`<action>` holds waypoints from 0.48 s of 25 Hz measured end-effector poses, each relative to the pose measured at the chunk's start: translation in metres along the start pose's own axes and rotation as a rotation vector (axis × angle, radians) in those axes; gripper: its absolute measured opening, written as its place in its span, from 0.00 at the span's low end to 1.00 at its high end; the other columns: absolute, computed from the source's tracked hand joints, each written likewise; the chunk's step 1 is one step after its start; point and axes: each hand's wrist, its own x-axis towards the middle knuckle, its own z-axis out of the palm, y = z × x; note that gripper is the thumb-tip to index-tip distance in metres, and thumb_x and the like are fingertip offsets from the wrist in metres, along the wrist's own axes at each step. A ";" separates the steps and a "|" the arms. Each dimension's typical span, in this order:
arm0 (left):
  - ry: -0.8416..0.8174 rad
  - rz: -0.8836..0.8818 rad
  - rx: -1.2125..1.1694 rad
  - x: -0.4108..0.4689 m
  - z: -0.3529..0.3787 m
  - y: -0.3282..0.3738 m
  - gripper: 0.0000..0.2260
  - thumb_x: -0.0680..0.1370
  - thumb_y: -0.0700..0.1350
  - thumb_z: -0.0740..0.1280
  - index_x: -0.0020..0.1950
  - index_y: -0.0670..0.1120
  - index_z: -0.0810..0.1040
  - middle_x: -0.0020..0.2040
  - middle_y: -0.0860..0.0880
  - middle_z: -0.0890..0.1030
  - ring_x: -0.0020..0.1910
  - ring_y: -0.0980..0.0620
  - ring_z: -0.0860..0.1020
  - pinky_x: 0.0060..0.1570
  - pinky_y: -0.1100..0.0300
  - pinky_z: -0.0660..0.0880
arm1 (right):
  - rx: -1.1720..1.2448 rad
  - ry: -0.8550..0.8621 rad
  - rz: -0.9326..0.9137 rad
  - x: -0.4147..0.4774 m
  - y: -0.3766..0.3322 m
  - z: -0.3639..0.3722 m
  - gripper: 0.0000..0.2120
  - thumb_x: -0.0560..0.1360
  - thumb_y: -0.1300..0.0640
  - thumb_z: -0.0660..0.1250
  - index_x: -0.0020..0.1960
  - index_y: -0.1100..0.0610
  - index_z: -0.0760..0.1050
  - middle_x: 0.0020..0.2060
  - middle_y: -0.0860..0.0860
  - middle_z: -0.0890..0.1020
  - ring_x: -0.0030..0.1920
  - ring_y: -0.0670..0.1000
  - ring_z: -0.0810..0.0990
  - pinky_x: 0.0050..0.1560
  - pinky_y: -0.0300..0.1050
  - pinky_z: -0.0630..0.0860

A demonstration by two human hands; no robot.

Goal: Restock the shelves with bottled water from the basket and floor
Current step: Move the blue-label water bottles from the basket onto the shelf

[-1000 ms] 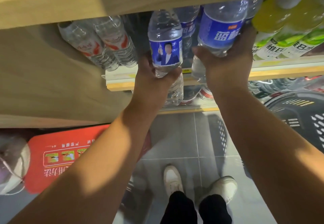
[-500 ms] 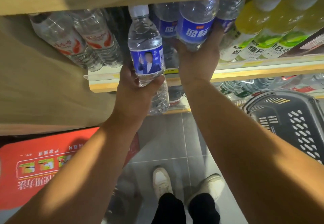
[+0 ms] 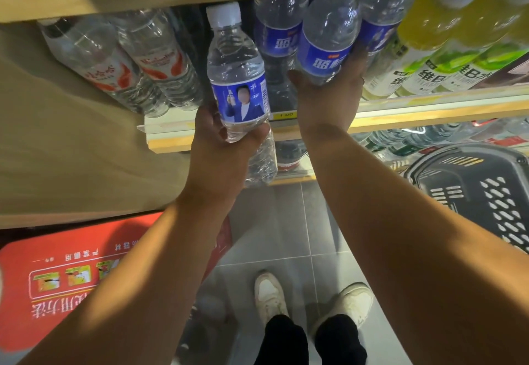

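Observation:
My left hand (image 3: 220, 147) grips a clear water bottle (image 3: 237, 78) with a blue label and white cap, held upright in front of the wooden shelf (image 3: 429, 110), its base below the shelf edge. My right hand (image 3: 329, 98) holds a second blue-labelled water bottle (image 3: 326, 41) from below, set in on the shelf among other blue-labelled bottles (image 3: 279, 35). The black basket (image 3: 469, 181) stands on the floor at the right.
Red-labelled water bottles (image 3: 137, 64) fill the shelf's left part; yellow-green drink bottles (image 3: 435, 50) fill the right. A lower shelf holds more bottles (image 3: 406, 138). A red mat (image 3: 57, 279) lies on the grey tiled floor at left. My white shoes (image 3: 269, 296) stand below.
The left-hand bottle has risen, so its white cap now shows fully in front of the shelf. The right hand has pushed its bottle further in among the blue-labelled bottles.

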 end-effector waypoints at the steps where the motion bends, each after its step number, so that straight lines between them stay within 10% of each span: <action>1: 0.011 0.001 -0.004 0.002 0.001 0.000 0.26 0.69 0.40 0.76 0.65 0.41 0.71 0.58 0.47 0.82 0.52 0.55 0.82 0.49 0.62 0.79 | -0.014 -0.005 0.006 0.001 0.000 0.000 0.43 0.62 0.52 0.80 0.71 0.55 0.64 0.64 0.51 0.77 0.62 0.56 0.75 0.60 0.54 0.74; 12: 0.126 0.012 -0.036 0.010 0.012 0.020 0.25 0.68 0.42 0.76 0.63 0.47 0.71 0.55 0.56 0.82 0.53 0.59 0.81 0.58 0.49 0.79 | -0.085 -0.126 0.088 -0.006 0.018 -0.013 0.25 0.68 0.59 0.75 0.63 0.54 0.73 0.59 0.50 0.76 0.58 0.53 0.78 0.55 0.53 0.77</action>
